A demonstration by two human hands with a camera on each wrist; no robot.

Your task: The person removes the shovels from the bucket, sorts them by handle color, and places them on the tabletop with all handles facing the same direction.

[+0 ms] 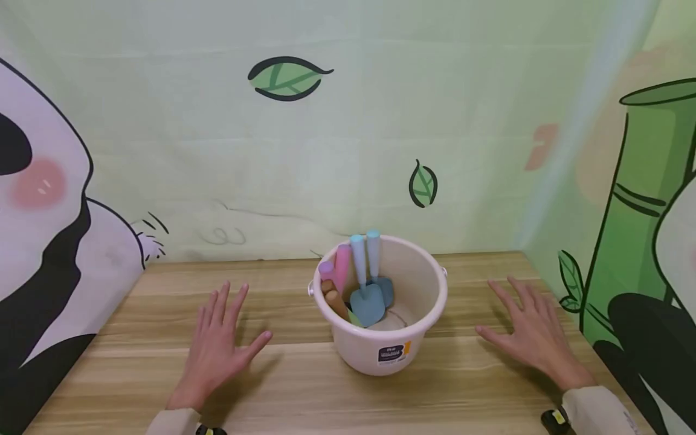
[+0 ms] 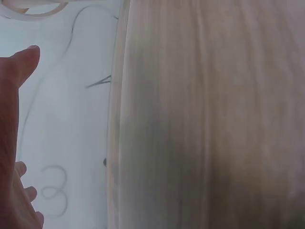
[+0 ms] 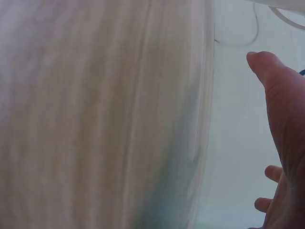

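A pale pink bucket (image 1: 380,344) stands on the wooden table between my two hands. Inside it lean two blue toy shovels (image 1: 367,304) with light blue handles, a pink handle (image 1: 342,266), a purple-tipped one (image 1: 327,271) and brown handles (image 1: 336,304); their lower ends are mostly hidden by the bucket wall. My left hand (image 1: 217,344) is spread over the table left of the bucket, thumb toward it, holding nothing. To the right, my right hand (image 1: 530,332) has its fingers spread too, apart from the bucket and without anything in it.
Behind the wood-grain table (image 1: 272,386) hangs a pale green cloth backdrop (image 1: 359,133) printed with leaves, pandas and bamboo. A printed bamboo stalk (image 1: 641,241) rises at the right, past the table's side edge. Both wrists carry dark straps.
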